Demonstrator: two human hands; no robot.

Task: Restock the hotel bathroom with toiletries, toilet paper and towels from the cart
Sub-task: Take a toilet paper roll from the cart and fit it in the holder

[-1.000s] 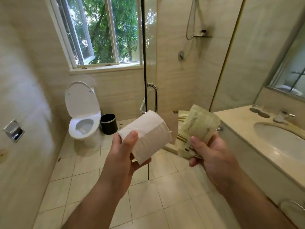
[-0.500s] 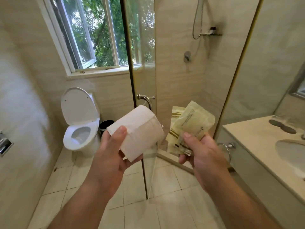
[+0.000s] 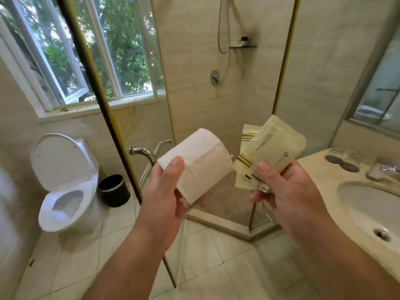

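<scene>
I'm seeing daylight coming through the window [image 3: 121, 50], beige tiles covering walls [image 3: 324, 61] and floor [image 3: 216, 256], and a toilet [image 3: 65, 187] standing open beside a black bin [image 3: 113, 190].

Both bare arms reach forward from the bottom edge and draw closer together as they go. The left forearm [image 3: 121, 267] rises from below and left of the toilet roll [image 3: 201, 161]. The left hand [image 3: 166, 195] shows its back to the camera and grips the roll, thumb laid flat on its near face, fingers curled underneath with tips showing below its lower edge. The right forearm [image 3: 346, 260] comes in from below and right of the roll. The right hand [image 3: 287, 198], just right of the roll and level with it, pinches a few thin packets [image 3: 270, 148], thumb pressed on top, fingers curled beneath. The hands are near each other but apart.
</scene>
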